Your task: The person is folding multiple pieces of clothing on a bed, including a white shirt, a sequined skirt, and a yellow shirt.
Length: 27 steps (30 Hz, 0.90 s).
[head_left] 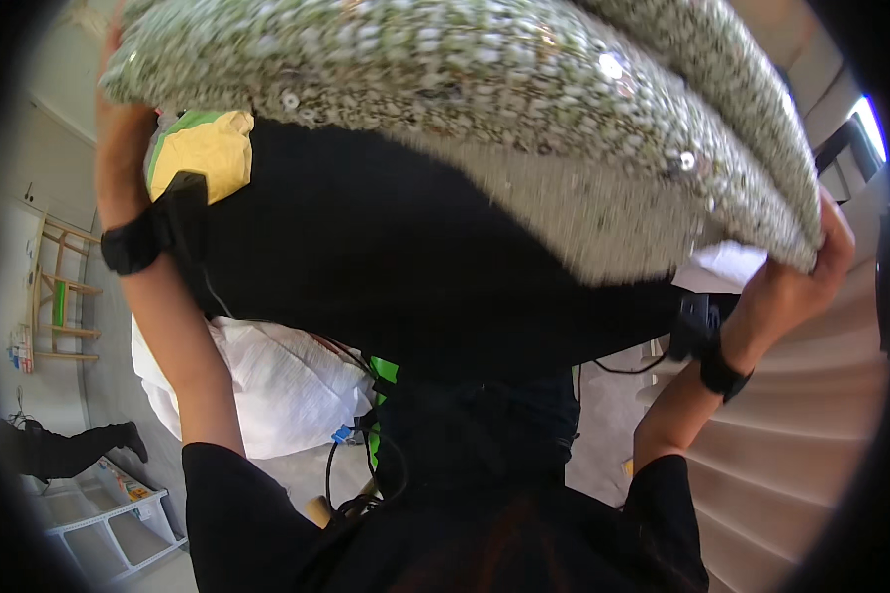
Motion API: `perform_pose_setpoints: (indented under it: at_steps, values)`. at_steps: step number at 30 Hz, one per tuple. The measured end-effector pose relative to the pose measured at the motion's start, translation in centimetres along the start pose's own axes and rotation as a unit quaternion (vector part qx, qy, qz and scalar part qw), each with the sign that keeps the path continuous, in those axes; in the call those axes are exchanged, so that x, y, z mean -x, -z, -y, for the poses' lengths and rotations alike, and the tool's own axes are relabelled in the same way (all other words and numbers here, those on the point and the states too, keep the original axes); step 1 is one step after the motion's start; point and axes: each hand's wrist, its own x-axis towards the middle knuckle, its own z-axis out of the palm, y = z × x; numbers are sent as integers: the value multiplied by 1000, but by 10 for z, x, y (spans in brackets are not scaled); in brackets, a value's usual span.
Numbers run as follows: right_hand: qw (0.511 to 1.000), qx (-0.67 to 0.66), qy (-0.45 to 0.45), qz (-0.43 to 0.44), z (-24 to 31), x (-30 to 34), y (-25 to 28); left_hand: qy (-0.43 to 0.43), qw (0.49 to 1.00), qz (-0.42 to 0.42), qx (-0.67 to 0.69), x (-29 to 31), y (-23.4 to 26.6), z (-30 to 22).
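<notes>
Cloth: a knobbly green-and-white woven cloth dotted with shiny discs (445,69), raised across the top of the view, its lower part hanging over the matte black worktop (356,217).
Left hand: the left hand (127,124) is at the cloth's left end; its fingers are hidden behind the fabric, so I cannot tell their grip.
Right hand: the right hand (801,282) pinches the cloth's lower right corner.
Reason for the wide hold: probably to keep the width spread between the hands instead of bunched.
Yellow packet: a crinkled yellow paper packet (213,153) lies near the left forearm, apparently set aside at the edge; contents unseen.
White bag: a large, rumpled white bag (277,381) sits below the worktop, its contents hidden.
Rack: a white-framed open rack (109,516) at lower left holds a small colourful package (129,484).
</notes>
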Motion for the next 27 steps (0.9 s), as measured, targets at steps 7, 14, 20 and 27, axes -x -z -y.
perform_pose_setpoints:
  at_steps: [7, 14, 20, 27]
  values:
    - [942, 213, 163, 199, -3, 43, -5, -143, 933, 55, -326, 132, -19, -26]
    - [902, 211, 21, 375, -4, 130, -3, 125, 929, 187, -293, 174, -7, -50]
    - [947, 169, -79, 260, 3, 128, -15, 46, 947, 193, -252, 163, -49, -79]
    - [917, 90, -370, 118, 10, 168, -11, -5, 907, 289, -306, 167, -133, -97]
